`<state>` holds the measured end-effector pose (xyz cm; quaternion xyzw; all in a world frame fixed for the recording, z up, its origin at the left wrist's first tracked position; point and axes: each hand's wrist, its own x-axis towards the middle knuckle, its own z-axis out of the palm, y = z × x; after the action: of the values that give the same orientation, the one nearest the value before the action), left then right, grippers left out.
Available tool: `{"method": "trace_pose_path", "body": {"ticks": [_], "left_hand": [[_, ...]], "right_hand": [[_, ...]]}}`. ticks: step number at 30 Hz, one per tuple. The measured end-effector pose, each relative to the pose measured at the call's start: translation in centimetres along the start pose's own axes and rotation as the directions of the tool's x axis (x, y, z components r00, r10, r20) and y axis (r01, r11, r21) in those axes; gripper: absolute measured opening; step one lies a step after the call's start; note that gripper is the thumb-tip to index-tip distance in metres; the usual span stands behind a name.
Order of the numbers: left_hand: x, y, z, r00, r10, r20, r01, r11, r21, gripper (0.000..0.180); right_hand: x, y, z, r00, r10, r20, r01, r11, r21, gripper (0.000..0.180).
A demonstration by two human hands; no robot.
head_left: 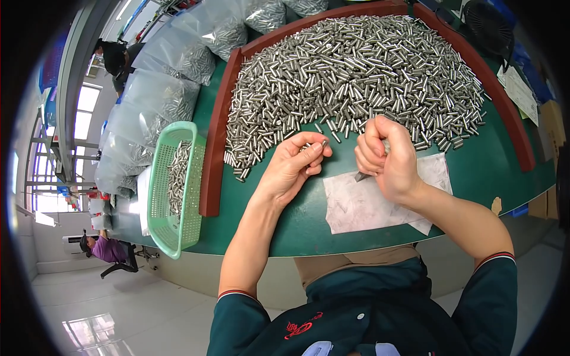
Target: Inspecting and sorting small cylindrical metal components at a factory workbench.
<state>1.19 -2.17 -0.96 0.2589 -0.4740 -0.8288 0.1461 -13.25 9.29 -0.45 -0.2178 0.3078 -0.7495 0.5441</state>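
Note:
A large heap of short shiny metal pins (356, 71) covers the far part of the green table (255, 219). Just in front of the heap, my left hand (294, 163) is closed, thumb and forefinger pinching a small metal pin (325, 144). To its right, my right hand (389, 157) is curled into a fist at the heap's near edge. A dark grey tip (360, 176) shows below its fingers; what it belongs to is hidden. Under the right hand and wrist lies a smudged white cloth (368, 207).
Dark red wooden bars (218, 142) frame the heap. Left of them stands a light green plastic basket (193, 219) with pins inside. Clear bags (160, 95) of pins line the far left. A black fan (488, 25) is at far right. Two other people are at left.

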Motion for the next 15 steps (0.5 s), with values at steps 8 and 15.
{"method": "trace_pose_path", "body": {"ticks": [8,15], "left_hand": [[-0.09,0.35,0.42,0.999,-0.036,-0.012,0.036,0.999,-0.003,0.014],[-0.13,0.78,0.82,0.997,-0.069,-0.021,0.066,0.993,-0.094,0.023]], "right_hand": [[-0.01,-0.03,-0.04,1.0,0.001,-0.004,-0.001,1.0,-0.002,0.036],[-0.04,-0.08,-0.24,1.0,0.013,-0.001,-0.013,1.0,-0.026,0.036]]}}
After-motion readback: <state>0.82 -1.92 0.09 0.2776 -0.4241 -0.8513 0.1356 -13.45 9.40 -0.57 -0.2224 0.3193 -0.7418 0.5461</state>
